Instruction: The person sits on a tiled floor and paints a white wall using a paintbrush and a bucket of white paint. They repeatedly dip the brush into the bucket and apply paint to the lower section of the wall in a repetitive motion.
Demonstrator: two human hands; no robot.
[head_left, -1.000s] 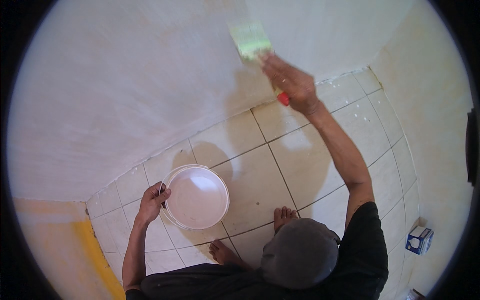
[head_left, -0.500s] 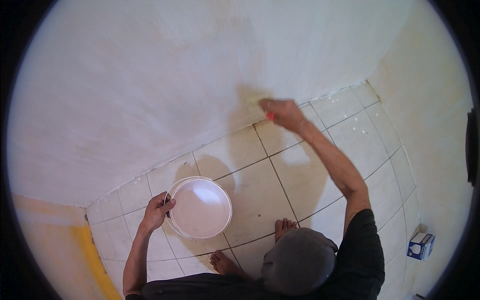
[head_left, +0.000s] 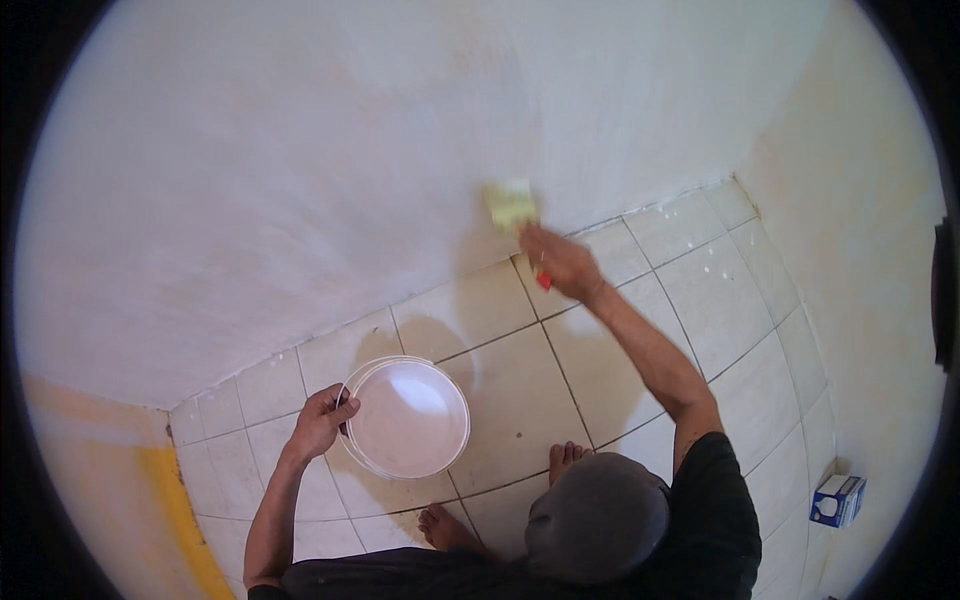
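Note:
My left hand (head_left: 322,418) is closed on the left rim of a round white bucket (head_left: 466,425), thumb over the edge, beside its thin wire-like handle. Pale paint (head_left: 405,430) fills the inside, with a bright reflection near the top. My right hand (head_left: 563,262) grips a paintbrush (head_left: 511,206) low by the whitish wall (head_left: 330,180). The brush has pale yellow bristles, slightly blurred, and a red handle end showing below the fist. Its head is at the wall just above the floor line; whether the bristles touch cannot be made out.
White paint spots dot the tiled floor (head_left: 500,375) along the wall's foot. At the right stands a small blue and white box (head_left: 837,500) near the side wall (head_left: 870,300). A yellow strip (head_left: 180,510) runs down the left wall. My bare feet (head_left: 448,527) are below the bucket.
My right hand has moved slightly down and toward me with the paintbrush, whose bristles now show more plainly. The bucket in my left hand has barely shifted.

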